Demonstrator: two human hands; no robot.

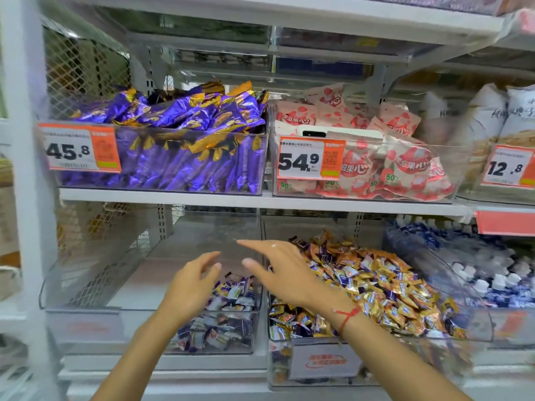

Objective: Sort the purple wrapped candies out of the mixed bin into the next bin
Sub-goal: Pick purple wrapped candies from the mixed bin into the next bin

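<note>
Both my hands empty above the sorted bin

My left hand and right hand hover with fingers loosely spread, holding nothing, over the next bin, probably because that is where I drop what I pick. One small heap of purple wrapped candies lies in its right front corner. The mixed bin, just beside it on my right, is piled with gold and purple pieces, too many to count.
</note>
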